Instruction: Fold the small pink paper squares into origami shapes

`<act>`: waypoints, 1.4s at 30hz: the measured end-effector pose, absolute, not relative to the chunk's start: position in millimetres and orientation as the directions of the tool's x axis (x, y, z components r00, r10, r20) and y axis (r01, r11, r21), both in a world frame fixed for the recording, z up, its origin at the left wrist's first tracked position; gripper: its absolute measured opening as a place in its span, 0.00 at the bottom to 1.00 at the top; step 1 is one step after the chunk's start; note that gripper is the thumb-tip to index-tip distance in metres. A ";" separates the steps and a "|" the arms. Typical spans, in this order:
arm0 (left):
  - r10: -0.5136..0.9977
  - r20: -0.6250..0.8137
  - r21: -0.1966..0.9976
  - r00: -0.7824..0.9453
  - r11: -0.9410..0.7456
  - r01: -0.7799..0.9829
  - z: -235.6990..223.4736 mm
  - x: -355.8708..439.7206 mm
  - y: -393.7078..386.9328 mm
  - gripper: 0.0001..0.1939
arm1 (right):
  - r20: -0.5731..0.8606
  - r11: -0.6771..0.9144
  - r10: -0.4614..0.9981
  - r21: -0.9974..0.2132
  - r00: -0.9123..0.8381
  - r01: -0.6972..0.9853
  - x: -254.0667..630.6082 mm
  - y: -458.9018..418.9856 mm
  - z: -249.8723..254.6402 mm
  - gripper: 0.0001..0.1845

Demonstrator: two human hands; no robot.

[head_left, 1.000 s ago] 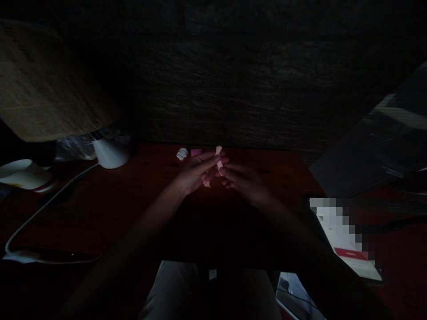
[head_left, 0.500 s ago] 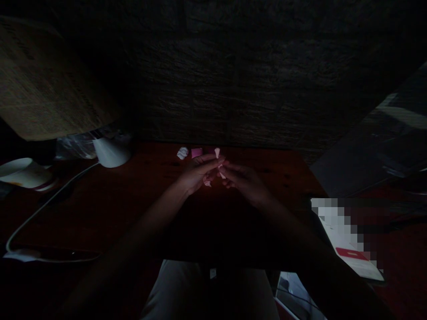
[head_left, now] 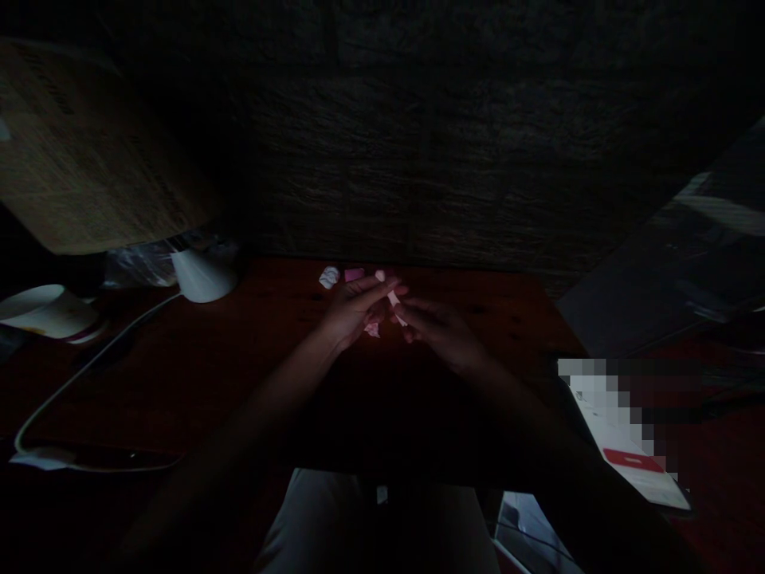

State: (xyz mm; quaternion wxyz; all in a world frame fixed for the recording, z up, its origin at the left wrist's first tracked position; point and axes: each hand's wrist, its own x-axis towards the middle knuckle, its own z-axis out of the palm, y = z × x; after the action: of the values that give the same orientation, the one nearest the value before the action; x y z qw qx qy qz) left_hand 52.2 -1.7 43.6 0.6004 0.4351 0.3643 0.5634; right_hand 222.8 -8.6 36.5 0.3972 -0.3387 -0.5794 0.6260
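Note:
Over the dark wooden table, my left hand and my right hand meet around a narrow pink strip of what looks like paper. My left thumb and fingers pinch its upper part, and a pale rounded end pokes out above them. Lower down, my right thumb and fingers close on the same strip. A crumpled pink piece shows just beneath my left hand; whether it touches the fingers I cannot tell. Beyond my left hand lie a flat pink square and a crumpled white wad.
At the left stand a lamp with a white base and printed shade, and a paper cup. A white cord crosses the table's left side. A stone wall rises behind. A bright, partly pixelated screen lies right.
The pink strip has tilted, its upper end leaning further left, and more of it shows between my hands. My fingers have shifted slightly. The view has moved a little.

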 end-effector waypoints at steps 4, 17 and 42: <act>0.996 0.050 0.936 0.070 -0.023 -0.350 46.5 53.2 -2.3 0.14 | 0.015 -0.045 0.896 -0.991 -0.444 -0.125 223.5 -8.0 37.0 0.20; 0.996 0.084 0.946 0.038 -0.067 -0.316 45.8 51.3 -0.6 0.17 | -0.018 -0.081 0.906 -0.988 -0.424 -0.132 222.7 -7.1 33.2 0.20; 0.986 0.152 0.980 0.069 -0.142 -0.139 46.6 52.4 -8.7 0.21 | 0.124 0.127 0.863 -0.992 -0.491 -0.028 223.5 -10.7 40.9 0.24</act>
State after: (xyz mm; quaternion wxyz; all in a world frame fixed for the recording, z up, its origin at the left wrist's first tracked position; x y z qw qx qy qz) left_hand 52.4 -8.7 46.6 0.5133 0.5204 0.4070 0.5478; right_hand 223.5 -10.7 40.9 0.3868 -0.3242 -0.6432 0.5758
